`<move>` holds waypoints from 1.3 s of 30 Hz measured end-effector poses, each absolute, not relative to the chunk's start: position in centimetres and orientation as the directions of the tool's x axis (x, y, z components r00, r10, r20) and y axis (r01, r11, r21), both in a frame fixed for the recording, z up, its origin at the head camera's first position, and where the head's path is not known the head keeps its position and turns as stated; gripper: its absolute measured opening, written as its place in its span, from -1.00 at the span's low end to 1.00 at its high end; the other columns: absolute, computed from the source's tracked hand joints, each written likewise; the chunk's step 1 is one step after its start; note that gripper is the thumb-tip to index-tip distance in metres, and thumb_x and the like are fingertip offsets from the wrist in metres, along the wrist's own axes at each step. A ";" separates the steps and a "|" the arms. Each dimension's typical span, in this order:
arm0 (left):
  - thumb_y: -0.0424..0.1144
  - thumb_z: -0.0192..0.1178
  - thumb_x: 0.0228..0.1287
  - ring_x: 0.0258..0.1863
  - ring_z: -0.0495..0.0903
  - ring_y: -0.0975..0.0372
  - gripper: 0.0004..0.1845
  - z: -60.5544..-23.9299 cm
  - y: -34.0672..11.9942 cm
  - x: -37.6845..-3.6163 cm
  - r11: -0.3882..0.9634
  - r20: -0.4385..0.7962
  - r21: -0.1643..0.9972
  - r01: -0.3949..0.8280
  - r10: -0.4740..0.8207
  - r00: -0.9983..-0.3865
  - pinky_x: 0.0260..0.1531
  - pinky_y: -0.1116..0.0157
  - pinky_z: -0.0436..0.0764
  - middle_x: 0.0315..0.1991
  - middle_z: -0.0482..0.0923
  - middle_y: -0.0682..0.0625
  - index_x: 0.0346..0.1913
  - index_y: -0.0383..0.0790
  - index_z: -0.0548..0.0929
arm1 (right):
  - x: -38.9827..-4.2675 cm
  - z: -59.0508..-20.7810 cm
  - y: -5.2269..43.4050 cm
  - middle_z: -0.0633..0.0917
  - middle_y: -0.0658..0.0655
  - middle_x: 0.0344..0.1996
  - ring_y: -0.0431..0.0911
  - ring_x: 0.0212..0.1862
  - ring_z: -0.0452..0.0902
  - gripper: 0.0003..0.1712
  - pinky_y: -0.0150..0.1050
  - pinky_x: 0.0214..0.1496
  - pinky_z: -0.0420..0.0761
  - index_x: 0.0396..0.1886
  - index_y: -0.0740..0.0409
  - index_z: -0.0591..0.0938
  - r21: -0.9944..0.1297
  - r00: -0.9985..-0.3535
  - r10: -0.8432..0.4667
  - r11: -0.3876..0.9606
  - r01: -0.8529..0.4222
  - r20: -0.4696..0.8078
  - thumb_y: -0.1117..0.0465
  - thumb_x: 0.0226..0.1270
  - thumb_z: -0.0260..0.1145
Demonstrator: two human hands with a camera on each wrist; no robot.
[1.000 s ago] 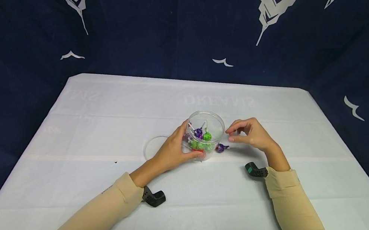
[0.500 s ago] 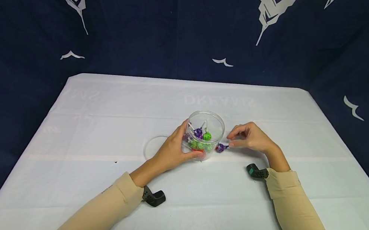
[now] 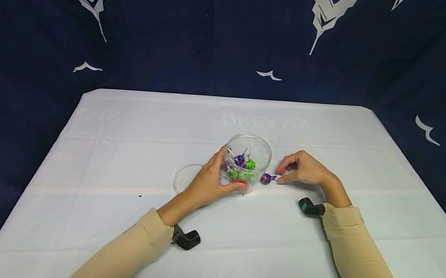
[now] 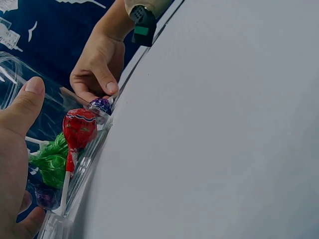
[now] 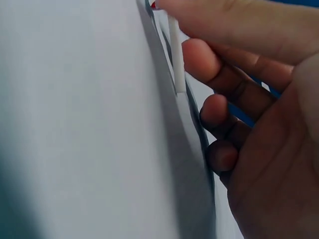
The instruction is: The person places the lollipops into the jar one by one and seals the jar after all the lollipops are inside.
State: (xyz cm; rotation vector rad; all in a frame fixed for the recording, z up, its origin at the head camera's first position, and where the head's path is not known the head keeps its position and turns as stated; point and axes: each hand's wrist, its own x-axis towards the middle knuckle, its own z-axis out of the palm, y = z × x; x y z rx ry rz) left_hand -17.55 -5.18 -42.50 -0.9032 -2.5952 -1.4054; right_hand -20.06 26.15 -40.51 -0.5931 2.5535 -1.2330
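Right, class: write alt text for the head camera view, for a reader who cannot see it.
A person's left hand grips a clear plastic jar of wrapped lollipops on a white table, while the right hand pinches the stick of a purple lollipop lying beside it. A clear lid lies left of the jar.

Left hand [image 4: 15, 164] holds clear jar [image 4: 60, 149] of lollipops [image 4: 79, 127].

Purple-wrapped lollipop [image 3: 266, 179] flat on table, just right of clear jar [image 3: 250, 161] w/ lollipops.
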 end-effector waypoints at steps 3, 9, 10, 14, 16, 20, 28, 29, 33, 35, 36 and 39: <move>0.07 0.50 0.05 0.40 0.28 0.00 0.18 -42.5 -5.1 -17.6 0.417 0.314 0.746 0.519 0.466 -0.827 0.35 0.08 0.28 0.45 0.21 -0.22 0.57 -0.22 -0.04 | -20.1 -40.5 26.1 0.75 0.11 -0.37 -0.16 -0.23 0.59 -0.80 -0.39 -0.05 0.53 -0.39 0.25 0.78 -0.768 -0.893 -0.448 0.589 -0.250 -0.053 0.36 -0.07 0.62; 0.08 0.50 0.06 0.40 0.28 0.01 0.18 -42.4 -5.1 -17.6 0.420 0.311 0.746 0.518 0.468 -0.827 0.35 0.09 0.29 0.45 0.21 -0.21 0.57 -0.21 -0.04 | -20.1 -40.5 26.1 0.75 0.13 -0.38 -0.15 -0.27 0.57 -0.82 -0.34 -0.07 0.56 -0.40 0.26 0.78 -0.759 -0.888 -0.457 0.596 -0.262 -0.052 0.39 -0.05 0.60; 0.08 0.50 0.06 0.40 0.28 0.01 0.18 -42.4 -5.1 -17.6 0.420 0.310 0.745 0.518 0.469 -0.827 0.35 0.09 0.29 0.45 0.21 -0.21 0.57 -0.21 -0.04 | -20.1 -40.5 26.1 0.75 0.13 -0.38 -0.15 -0.28 0.57 -0.83 -0.33 -0.08 0.56 -0.41 0.27 0.78 -0.756 -0.887 -0.460 0.597 -0.268 -0.048 0.40 -0.05 0.60; 0.08 0.50 0.06 0.40 0.28 0.00 0.17 -42.4 -5.1 -17.6 0.422 0.307 0.746 0.515 0.468 -0.829 0.35 0.07 0.29 0.45 0.21 -0.21 0.56 -0.21 -0.03 | -20.1 -40.5 26.1 0.75 0.13 -0.40 -0.15 -0.27 0.56 -0.85 -0.34 -0.12 0.54 -0.44 0.26 0.78 -0.743 -0.887 -0.459 0.609 -0.279 -0.043 0.41 -0.05 0.60; 0.08 0.50 0.06 0.40 0.28 0.00 0.17 -42.4 -5.1 -17.6 0.423 0.303 0.748 0.511 0.467 -0.831 0.35 0.06 0.29 0.45 0.20 -0.21 0.56 -0.21 -0.03 | -20.1 -40.5 26.1 0.75 0.12 -0.39 -0.15 -0.25 0.56 -0.86 -0.34 -0.12 0.53 -0.46 0.24 0.78 -0.742 -0.889 -0.455 0.612 -0.274 -0.047 0.40 -0.05 0.60; 0.09 0.50 0.05 0.40 0.28 -0.01 0.18 -42.4 -5.1 -17.6 0.429 0.298 0.749 0.505 0.462 -0.835 0.34 0.05 0.29 0.46 0.20 -0.21 0.57 -0.20 -0.03 | -20.1 -40.4 26.0 0.75 0.10 -0.40 -0.11 -0.24 0.57 -0.87 -0.33 -0.13 0.51 -0.48 0.21 0.79 -0.745 -0.891 -0.452 0.611 -0.267 -0.051 0.39 -0.05 0.60; 0.08 0.50 0.05 0.40 0.27 -0.01 0.17 -42.4 -5.1 -17.5 0.427 0.306 0.745 0.512 0.465 -0.831 0.35 0.05 0.29 0.46 0.20 -0.22 0.57 -0.19 -0.03 | -20.1 -40.5 26.2 0.75 0.06 -0.44 -0.12 -0.29 0.57 -0.89 -0.35 -0.18 0.50 -0.49 0.20 0.79 -0.742 -0.892 -0.450 0.609 -0.279 -0.034 0.39 -0.04 0.59; 0.09 0.50 0.05 0.40 0.27 -0.01 0.17 -42.4 -5.1 -17.5 0.426 0.306 0.746 0.512 0.464 -0.831 0.34 0.06 0.29 0.46 0.20 -0.22 0.57 -0.19 -0.02 | -20.1 -40.5 26.2 0.75 0.06 -0.44 -0.13 -0.29 0.57 -0.89 -0.36 -0.19 0.50 -0.49 0.20 0.79 -0.745 -0.893 -0.449 0.607 -0.276 -0.036 0.40 -0.03 0.59; 0.09 0.50 0.04 0.40 0.28 0.00 0.17 -42.5 -5.1 -17.5 0.421 0.305 0.750 0.510 0.464 -0.831 0.34 0.06 0.29 0.45 0.21 -0.21 0.56 -0.17 -0.02 | -20.1 -40.6 26.3 0.75 0.08 -0.43 -0.14 -0.29 0.57 -0.90 -0.37 -0.19 0.50 -0.47 0.23 0.79 -0.759 -0.892 -0.450 0.593 -0.267 -0.037 0.41 -0.01 0.57; 0.09 0.50 0.04 0.40 0.27 0.00 0.17 -42.5 -5.1 -17.5 0.419 0.307 0.751 0.511 0.463 -0.831 0.34 0.06 0.30 0.45 0.21 -0.21 0.57 -0.18 -0.02 | -20.1 -40.7 26.4 0.75 0.10 -0.42 -0.15 -0.30 0.57 -0.91 -0.37 -0.20 0.50 -0.46 0.24 0.78 -0.770 -0.892 -0.450 0.582 -0.262 -0.037 0.42 0.01 0.56; 0.08 0.51 0.04 0.40 0.28 0.00 0.17 -42.5 -5.1 -17.5 0.417 0.308 0.751 0.511 0.464 -0.831 0.34 0.06 0.29 0.45 0.21 -0.21 0.57 -0.18 -0.02 | -20.1 -40.7 26.4 0.75 0.11 -0.42 -0.16 -0.30 0.56 -0.91 -0.37 -0.21 0.50 -0.46 0.25 0.78 -0.775 -0.892 -0.451 0.576 -0.260 -0.036 0.42 0.01 0.56; 0.08 0.51 0.04 0.40 0.27 0.00 0.18 -42.4 -5.1 -17.5 0.417 0.308 0.751 0.513 0.465 -0.830 0.34 0.06 0.29 0.45 0.21 -0.21 0.57 -0.19 -0.03 | -20.2 -40.7 26.5 0.75 0.12 -0.42 -0.17 -0.33 0.56 -0.92 -0.38 -0.26 0.50 -0.46 0.27 0.78 -0.790 -0.894 -0.447 0.562 -0.244 -0.041 0.43 0.03 0.55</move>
